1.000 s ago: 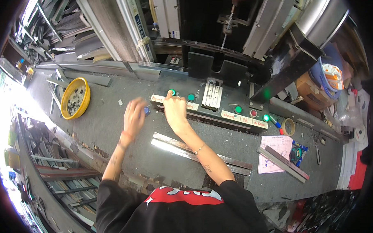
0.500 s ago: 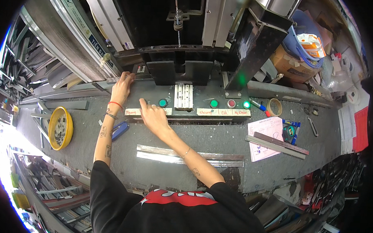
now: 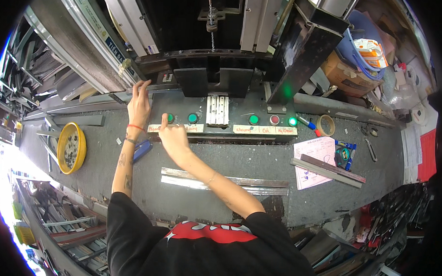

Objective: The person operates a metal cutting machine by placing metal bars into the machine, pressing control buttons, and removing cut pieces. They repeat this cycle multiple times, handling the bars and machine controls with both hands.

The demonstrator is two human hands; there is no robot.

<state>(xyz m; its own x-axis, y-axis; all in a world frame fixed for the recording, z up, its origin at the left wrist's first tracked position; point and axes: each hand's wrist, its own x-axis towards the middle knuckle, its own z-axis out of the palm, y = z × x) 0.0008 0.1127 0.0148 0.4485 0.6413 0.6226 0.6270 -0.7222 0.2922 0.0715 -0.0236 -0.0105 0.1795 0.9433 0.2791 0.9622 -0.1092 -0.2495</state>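
Observation:
My left hand is empty, fingers stretched out, at the left end of a black machine's ledge. My right hand holds nothing; its index finger points forward just short of the leftmost green button, and its other fingers are curled. A second green button sits to the right of it. Ahead, a slotted silver metal block stands before two black plates, beneath a hanging drill bit. Under my right forearm lie shiny metal strips on the bench.
A yellow bowl of small pieces stands left, and a blue tool lies beside my left forearm. On the right are a red button, a lit green button, a tape roll, pink paper, grey bars and a tape measure.
My left hand has drawn back toward me from the ledge. My right hand has pulled slightly back, uncovering the leftmost green button, and its other fingers have curled in.

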